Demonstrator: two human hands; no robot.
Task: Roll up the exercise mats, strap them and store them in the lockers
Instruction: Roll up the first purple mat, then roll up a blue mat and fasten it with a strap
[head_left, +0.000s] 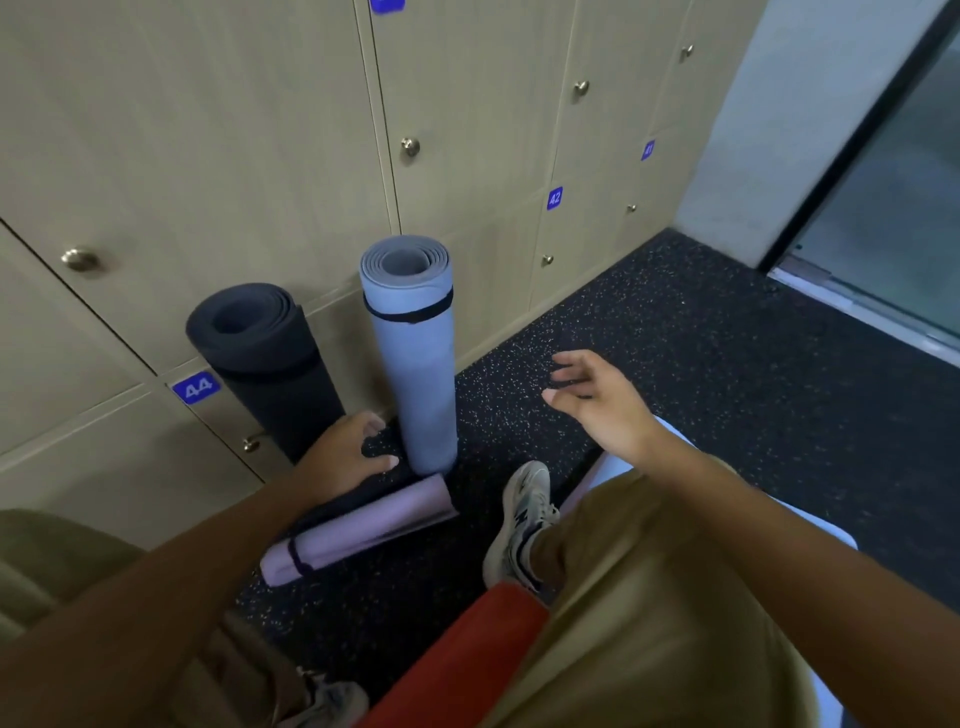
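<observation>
We judge the lilac mat (358, 530) lying strapped on the floor to be light, soft foam, best gripped around its middle. Our left hand (343, 457) rests spread on a dark roll just beside it, fingers (382, 461) unclenched; our right hand (597, 400) hovers empty, well apart.

Bare forearms, no sleeves reaching the wrists, no watch or rings showing on the left hand (345, 457) or the right hand (597, 400). Khaki trousers (649, 597) on both legs, loose and creased at the knee. Chunky sneaker (519, 525) in off-white and grey with dark side panels, pale laces. Edge of a second grey shoe (332, 701) at the bottom.
</observation>
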